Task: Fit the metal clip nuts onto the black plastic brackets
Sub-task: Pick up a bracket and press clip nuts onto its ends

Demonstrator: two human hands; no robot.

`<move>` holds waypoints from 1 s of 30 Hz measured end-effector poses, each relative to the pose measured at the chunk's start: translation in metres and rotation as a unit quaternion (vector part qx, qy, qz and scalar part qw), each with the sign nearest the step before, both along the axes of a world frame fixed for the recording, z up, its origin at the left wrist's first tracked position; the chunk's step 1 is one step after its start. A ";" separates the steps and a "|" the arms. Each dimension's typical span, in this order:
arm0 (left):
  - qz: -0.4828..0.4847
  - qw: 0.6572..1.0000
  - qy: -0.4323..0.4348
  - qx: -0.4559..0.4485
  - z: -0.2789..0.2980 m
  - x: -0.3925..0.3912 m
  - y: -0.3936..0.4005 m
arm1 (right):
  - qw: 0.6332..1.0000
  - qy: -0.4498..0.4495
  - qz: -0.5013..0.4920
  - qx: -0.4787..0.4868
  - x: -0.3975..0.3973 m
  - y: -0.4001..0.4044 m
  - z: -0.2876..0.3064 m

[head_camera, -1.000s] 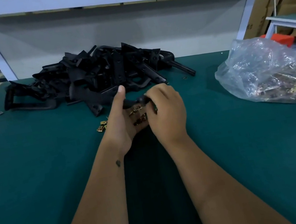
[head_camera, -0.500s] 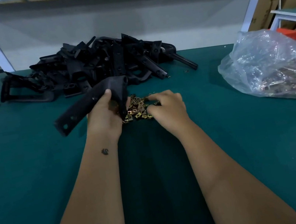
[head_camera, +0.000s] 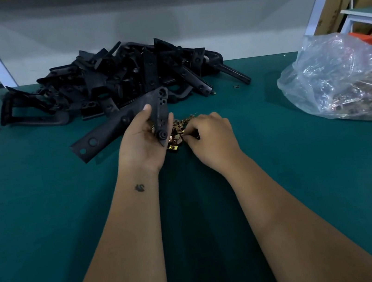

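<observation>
Green tabletop [head_camera: 49,235]. One heap of black brackets [head_camera: 109,79] far centre, too tangled for me to count. One clear bag [head_camera: 340,77] of clips right. My left hand [head_camera: 143,145] grips one bracket [head_camera: 126,122]; right hand [head_camera: 211,136] pinches in the clip nut pile [head_camera: 176,133] between them. Three stray clips far.

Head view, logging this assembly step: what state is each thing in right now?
left hand: grips the held bracket
held bracket: lifted off the mat, tilted
right hand: fingers curled, picking in the loose clip nuts
loose clip nuts: small pile on the mat
bracket pile: heaped at the back
plastic bag: lying on the mat, crumpled, holds metal parts
</observation>
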State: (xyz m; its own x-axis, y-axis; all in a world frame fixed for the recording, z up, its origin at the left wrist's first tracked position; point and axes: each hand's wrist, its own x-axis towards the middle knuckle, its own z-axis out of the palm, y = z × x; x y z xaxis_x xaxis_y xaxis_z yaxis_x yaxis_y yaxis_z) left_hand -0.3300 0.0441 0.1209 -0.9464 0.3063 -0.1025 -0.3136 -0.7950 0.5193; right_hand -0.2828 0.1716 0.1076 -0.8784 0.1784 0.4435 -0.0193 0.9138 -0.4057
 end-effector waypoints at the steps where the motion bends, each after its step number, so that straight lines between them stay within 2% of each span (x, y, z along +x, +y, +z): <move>1: 0.004 1.000 -0.005 0.005 0.000 0.000 0.001 | 1.000 0.012 -0.005 -0.006 0.000 0.000 0.000; 6: 0.012 1.000 -0.015 -0.003 0.001 0.001 0.004 | 0.996 0.045 0.000 -0.079 0.002 0.001 -0.001; 9: 0.005 1.000 -0.012 -0.014 0.000 0.001 0.006 | 0.980 0.074 0.006 -0.184 0.002 -0.001 0.002; 13: -0.012 0.999 -0.012 -0.028 -0.001 0.001 0.006 | 0.898 0.107 0.006 -0.427 0.001 -0.002 0.009; 19: -0.046 0.998 -0.020 -0.040 -0.002 0.005 0.008 | 0.780 0.106 0.061 -0.614 -0.001 -0.002 0.011; 22: -0.069 0.997 -0.024 -0.037 -0.002 0.008 0.013 | 0.721 0.110 0.086 -0.679 -0.003 -0.001 0.012; 24: -0.087 0.995 -0.020 -0.039 -0.001 0.011 0.016 | 0.702 0.093 0.092 -0.700 -0.003 0.000 0.012; 30: -0.102 0.994 -0.026 -0.035 -0.001 0.014 0.020 | 0.689 0.088 0.096 -0.713 -0.001 0.000 0.016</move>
